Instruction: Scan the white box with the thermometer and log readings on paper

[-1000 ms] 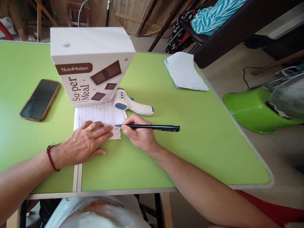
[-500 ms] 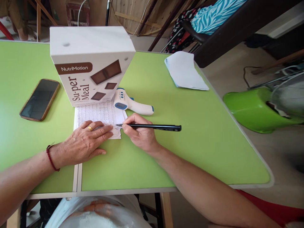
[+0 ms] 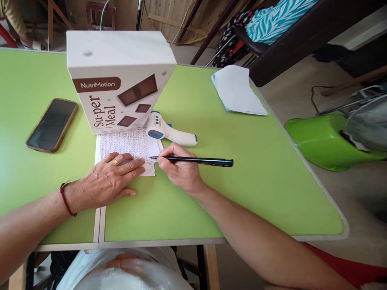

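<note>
A black pen (image 3: 205,161) is pinched in my right hand (image 3: 179,169), its tip at the right part of a sheet of paper (image 3: 123,145) covered with dense handwriting. Flat on the lower part of that sheet lies my left hand (image 3: 110,177), fingers stretched out, holding nothing. A tall white box (image 3: 121,92) printed "NutriMotion Su-per Meal" stands at the sheet's far edge and hides what is behind it. Just beyond my right hand, a white and blue infrared thermometer (image 3: 172,133) rests partly over the paper's corner.
On the green table (image 3: 256,193), a phone (image 3: 52,125) in a brown case lies at the left. Folded white paper (image 3: 238,90) sits near the far right edge. Beyond the table are a bright green bin-like object (image 3: 320,141) on the floor and a person's leg (image 3: 15,24) at far left.
The whole view has shifted slightly, with the table items a little further right in the picture. Both hands keep nearly the same pose, and the pen tip stays on the paper.
</note>
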### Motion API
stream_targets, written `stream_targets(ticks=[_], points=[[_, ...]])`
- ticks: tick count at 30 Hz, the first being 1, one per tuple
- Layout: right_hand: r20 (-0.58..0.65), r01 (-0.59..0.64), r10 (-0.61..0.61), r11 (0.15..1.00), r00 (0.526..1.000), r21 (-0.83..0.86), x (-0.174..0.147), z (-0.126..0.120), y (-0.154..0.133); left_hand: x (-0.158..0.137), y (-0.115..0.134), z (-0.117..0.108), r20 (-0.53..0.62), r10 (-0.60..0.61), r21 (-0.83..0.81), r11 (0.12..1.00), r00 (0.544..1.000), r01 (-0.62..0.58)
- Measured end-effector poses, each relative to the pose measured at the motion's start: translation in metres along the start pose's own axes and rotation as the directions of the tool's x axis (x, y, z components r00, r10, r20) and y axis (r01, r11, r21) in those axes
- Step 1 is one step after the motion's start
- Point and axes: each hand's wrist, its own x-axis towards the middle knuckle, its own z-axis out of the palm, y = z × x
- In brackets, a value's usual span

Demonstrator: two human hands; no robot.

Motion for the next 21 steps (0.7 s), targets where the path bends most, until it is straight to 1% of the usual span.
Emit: stream_targets(ticks=[4, 8, 15, 21], points=[[-0.001, 0.016, -0.016, 1.000, 1.000, 0.002, 0.0004, -0.0006, -0.0002, 0.0005, -0.0003, -0.0004, 0.002, -0.001, 0.002, 1.000, 1.000, 0.001], [0.006, -0.010, 0.010, 1.000, 1.000, -0.002, 0.0002, -0.0010, -0.0007, 0.0006, -0.0004, -0.0004, 0.000, 0.000, -0.005, 1.000, 1.000, 0.000], [-0.060, -0.025, 0.027, 0.999, 0.998, 0.034, -0.0001, -0.0003, 0.0008, -0.0002, -0.0008, 0.0001, -0.006, -0.002, -0.011, 1.000, 1.000, 0.002], [-0.029, -0.037, 0.037, 0.999, 0.999, 0.023, 0.0004, -0.0003, 0.0001, -0.0015, -0.0015, 0.0007, -0.002, 0.004, -0.004, 1.000, 1.000, -0.004]])
